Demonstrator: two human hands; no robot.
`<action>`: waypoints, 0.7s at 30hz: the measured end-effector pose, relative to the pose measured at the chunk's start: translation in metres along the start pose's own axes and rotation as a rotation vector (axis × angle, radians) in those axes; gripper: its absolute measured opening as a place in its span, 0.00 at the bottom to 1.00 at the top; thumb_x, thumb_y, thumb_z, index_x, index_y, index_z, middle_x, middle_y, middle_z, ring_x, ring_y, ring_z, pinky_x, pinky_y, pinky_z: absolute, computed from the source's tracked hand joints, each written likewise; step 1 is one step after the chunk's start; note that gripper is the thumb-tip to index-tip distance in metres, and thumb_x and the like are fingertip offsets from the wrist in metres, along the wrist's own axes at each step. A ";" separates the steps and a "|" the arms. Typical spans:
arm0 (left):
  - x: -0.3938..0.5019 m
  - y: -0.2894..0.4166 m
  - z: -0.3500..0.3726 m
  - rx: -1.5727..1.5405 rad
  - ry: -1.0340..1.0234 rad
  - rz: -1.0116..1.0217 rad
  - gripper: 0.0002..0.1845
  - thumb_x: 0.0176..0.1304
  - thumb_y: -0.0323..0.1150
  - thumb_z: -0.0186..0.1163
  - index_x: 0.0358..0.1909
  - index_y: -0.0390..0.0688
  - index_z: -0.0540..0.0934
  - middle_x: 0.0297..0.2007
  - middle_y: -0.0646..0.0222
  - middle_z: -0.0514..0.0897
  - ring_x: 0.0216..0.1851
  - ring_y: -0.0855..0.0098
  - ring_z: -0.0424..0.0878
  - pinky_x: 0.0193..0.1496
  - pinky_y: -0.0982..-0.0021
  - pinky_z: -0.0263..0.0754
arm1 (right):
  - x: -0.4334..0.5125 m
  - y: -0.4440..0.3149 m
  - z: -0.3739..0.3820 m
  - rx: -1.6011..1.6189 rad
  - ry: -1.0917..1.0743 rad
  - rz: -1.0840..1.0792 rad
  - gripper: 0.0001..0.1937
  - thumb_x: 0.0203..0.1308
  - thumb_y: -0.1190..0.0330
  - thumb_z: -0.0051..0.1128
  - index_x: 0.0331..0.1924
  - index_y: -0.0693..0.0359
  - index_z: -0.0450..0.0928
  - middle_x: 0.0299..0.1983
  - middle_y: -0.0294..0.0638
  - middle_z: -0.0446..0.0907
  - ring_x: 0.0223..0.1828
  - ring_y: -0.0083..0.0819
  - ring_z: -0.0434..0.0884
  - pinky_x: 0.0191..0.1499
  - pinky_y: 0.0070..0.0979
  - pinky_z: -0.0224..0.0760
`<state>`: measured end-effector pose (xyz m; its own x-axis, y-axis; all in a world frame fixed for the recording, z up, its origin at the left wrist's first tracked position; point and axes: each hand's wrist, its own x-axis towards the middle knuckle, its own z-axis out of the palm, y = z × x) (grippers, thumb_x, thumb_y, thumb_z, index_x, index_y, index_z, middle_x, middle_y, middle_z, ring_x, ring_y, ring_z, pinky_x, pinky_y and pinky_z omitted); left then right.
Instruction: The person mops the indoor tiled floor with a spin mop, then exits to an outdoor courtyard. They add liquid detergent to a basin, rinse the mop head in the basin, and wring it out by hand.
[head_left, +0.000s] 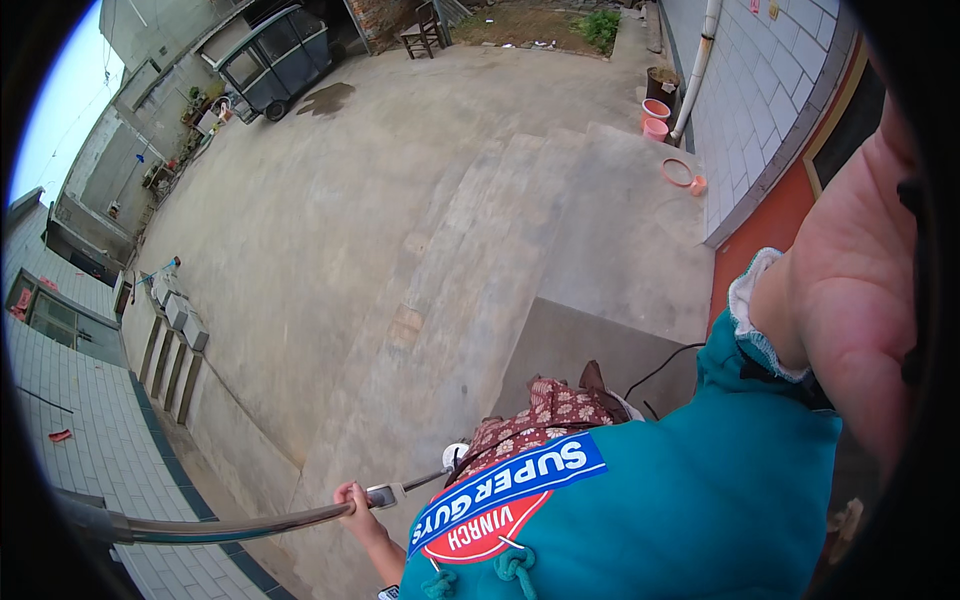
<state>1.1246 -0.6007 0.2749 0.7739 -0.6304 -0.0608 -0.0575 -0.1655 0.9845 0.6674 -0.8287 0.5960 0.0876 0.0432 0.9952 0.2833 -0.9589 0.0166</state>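
Observation:
My left hand (358, 507) is wrapped around a shiny metal pole (240, 525) at the lower left. Just past my fingers, the pole meets a grey fitting (382, 496), and a thinner rod runs on to a white round piece (454, 454), partly behind my clothing. My right hand (855, 292) is raised close to the camera at the right rim, palm showing. Its fingers are out of sight, and dark bits at the rim hide what it touches. Below me are my teal sweatshirt (660, 487) and a brown flowered cloth (540, 412).
A dark enclosed three-wheeler (277, 52) stands at the far left of the concrete yard (337, 210). Pink buckets (655, 130) and a hoop (676, 172) sit by the tiled wall (757, 97). A black cable (660, 367) crosses the grey slab. Concrete blocks (180, 311) stand beside steps (169, 367).

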 end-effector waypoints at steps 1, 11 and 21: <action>0.001 -0.001 -0.002 0.010 0.005 0.005 0.03 0.56 0.25 0.53 0.33 0.39 0.71 0.18 0.77 0.68 0.20 0.84 0.65 0.24 0.82 0.58 | -0.001 0.002 0.002 0.004 -0.003 0.006 0.19 0.61 0.53 0.39 0.47 0.56 0.73 0.49 0.49 0.71 0.51 0.43 0.72 0.55 0.39 0.63; 0.007 -0.007 -0.011 -0.021 0.000 -0.007 0.04 0.57 0.25 0.54 0.34 0.40 0.71 0.19 0.77 0.68 0.21 0.84 0.65 0.24 0.83 0.59 | 0.002 0.011 0.016 -0.005 -0.032 0.028 0.19 0.61 0.53 0.39 0.47 0.56 0.73 0.50 0.49 0.71 0.51 0.43 0.72 0.55 0.39 0.64; 0.016 -0.013 -0.010 0.024 0.009 -0.016 0.03 0.56 0.25 0.54 0.33 0.39 0.72 0.19 0.76 0.69 0.21 0.83 0.66 0.26 0.81 0.60 | 0.013 0.038 0.039 -0.372 -0.316 0.135 0.19 0.61 0.53 0.39 0.47 0.57 0.73 0.50 0.49 0.72 0.51 0.44 0.73 0.55 0.40 0.64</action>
<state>1.1440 -0.6012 0.2623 0.7804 -0.6208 -0.0751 -0.0598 -0.1938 0.9792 0.7160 -0.8534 0.6055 0.4012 -0.0601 0.9140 -0.1046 -0.9943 -0.0195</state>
